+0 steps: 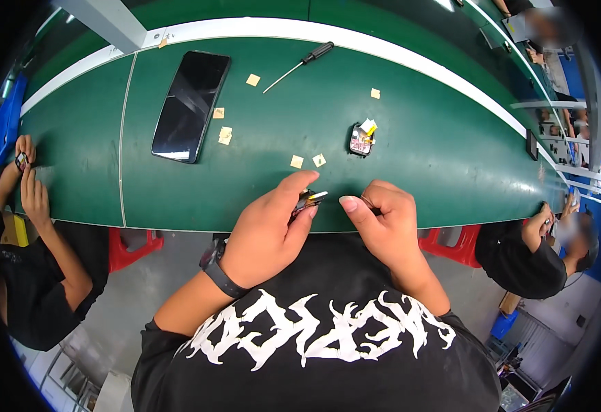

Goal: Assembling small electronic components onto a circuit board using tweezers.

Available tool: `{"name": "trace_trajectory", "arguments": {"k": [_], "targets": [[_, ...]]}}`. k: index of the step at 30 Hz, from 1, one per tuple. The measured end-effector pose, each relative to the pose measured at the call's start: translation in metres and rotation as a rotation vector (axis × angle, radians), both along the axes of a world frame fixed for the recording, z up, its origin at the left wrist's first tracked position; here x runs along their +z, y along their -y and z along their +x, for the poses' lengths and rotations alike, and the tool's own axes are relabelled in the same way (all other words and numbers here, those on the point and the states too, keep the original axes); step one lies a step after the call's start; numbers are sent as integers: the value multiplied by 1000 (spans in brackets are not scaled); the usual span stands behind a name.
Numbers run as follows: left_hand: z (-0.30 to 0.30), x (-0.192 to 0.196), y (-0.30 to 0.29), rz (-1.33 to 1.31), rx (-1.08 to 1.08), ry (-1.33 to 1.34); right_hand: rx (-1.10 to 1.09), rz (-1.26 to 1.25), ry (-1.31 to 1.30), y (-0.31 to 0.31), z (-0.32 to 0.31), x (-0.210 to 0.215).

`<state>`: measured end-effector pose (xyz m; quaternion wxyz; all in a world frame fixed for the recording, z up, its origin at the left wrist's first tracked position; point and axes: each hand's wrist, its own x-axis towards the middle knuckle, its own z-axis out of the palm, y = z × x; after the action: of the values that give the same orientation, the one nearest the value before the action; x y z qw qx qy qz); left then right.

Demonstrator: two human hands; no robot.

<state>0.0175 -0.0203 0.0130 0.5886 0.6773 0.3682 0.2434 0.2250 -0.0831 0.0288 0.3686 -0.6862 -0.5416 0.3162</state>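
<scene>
1. Green worktable point(451, 172): its near edge runs close to both hands.
2. Left hand point(262, 233) pinches a small dark device point(307, 201) near that edge; a slackened pinch could drop it.
3. Right hand point(389, 216), apart from it, is curled; whether it grips anything, I cannot tell.
4. Beyond: paper squares point(297, 161) in the way, second device point(360, 143), phone point(190, 106), screwdriver point(304, 63).

Large white stylised lettering point(345, 349) across black shirt point(314, 388); small dark marks point(168, 36) on white ledge point(300, 29).
</scene>
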Motion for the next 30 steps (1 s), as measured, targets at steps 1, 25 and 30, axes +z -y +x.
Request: {"name": "trace_trajectory", "arguments": {"k": [1, 25, 30], "targets": [[1, 0, 1, 114, 31, -38, 17, -6, 58, 1, 0, 1], [2, -11, 4, 270, 50, -66, 50, 46, 50, 11, 8, -2], [1, -20, 3, 413, 37, -33, -2, -28, 161, 14, 8, 3]]}}
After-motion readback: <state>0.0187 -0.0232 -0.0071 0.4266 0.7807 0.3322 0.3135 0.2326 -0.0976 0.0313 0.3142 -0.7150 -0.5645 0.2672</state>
